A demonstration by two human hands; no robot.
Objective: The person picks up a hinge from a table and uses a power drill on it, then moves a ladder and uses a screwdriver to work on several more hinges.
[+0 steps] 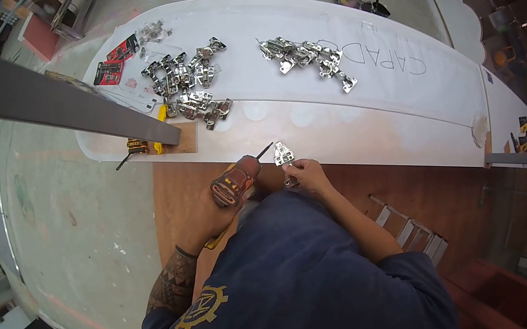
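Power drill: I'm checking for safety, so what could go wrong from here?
The power drill in the left hand has its bit close to the metal hinge and the right hand; if started now, it might catch the hinge or nick a finger.
The tape measure sits by the white panel's edge, so a bump could knock it off.

A navy shirt [297, 284] bears a yellow gear emblem [202, 308], and a dark band [185, 252] sits beside a geometric tattoo [175, 280].
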